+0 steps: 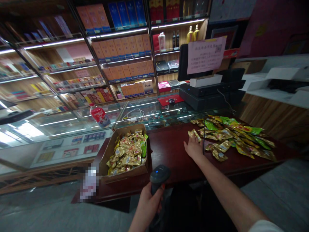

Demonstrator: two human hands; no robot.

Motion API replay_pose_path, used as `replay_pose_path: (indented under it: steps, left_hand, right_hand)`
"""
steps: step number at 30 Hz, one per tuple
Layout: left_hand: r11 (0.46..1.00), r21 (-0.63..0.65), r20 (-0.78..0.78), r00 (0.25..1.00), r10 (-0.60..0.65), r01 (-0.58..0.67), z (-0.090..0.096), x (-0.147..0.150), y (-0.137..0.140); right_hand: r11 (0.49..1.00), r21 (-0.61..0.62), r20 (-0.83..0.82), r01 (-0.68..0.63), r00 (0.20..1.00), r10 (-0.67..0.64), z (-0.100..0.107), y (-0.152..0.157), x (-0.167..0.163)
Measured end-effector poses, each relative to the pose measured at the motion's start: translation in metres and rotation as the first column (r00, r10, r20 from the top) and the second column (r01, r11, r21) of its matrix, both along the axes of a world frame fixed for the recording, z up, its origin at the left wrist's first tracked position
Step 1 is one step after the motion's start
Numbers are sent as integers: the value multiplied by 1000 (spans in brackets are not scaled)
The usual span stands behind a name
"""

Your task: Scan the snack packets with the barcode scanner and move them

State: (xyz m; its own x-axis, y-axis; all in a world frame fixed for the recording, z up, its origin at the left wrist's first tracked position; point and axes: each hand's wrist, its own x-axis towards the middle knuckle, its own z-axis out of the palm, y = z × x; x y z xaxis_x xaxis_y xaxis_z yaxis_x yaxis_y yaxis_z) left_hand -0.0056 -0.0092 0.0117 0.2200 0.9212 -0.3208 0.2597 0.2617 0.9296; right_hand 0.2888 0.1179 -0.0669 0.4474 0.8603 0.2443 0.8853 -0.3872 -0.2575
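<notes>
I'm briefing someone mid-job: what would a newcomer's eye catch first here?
Probably the shiny gold and green packets: heaped in a cardboard box on the left of the dark red table, spread loose on its right. Then the dark scanner with its blue light, held front centre in the left grip.

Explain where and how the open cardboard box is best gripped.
Grip the box by its left and right walls, probably from both sides together: it sits upright, open-topped, holding loose packets, so support should stay level.
</notes>
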Motion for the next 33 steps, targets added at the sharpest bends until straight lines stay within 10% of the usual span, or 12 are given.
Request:
replay_pose_path:
  steps: [5, 10, 15, 23, 33]
  left_hand:
    - [1000, -13, -2, 1000, -12, 12, 6, 9, -3]
    - [1000, -2, 5, 1000, -13, 14, 14, 8, -10]
    - [1000, 2, 6, 1000, 3, -3, 22, 9, -15]
    - [999, 35, -15, 1000, -4, 4, 32, 12, -16]
    - [996, 89, -19, 1000, -16, 18, 32, 15, -11]
  right_hand:
    - [971, 128, -23, -201, 978, 205, -13, -29, -27]
    - [963, 267, -102, -45, 992, 75, -18, -40, -27]
    - [975, 154, -127, 163, 981, -144, -15, -34, -33]
    - [955, 298, -250, 15, 966, 63, -20, -34, -29]
    - [819, 570, -639, -67, 590, 493, -20, -42, -16]
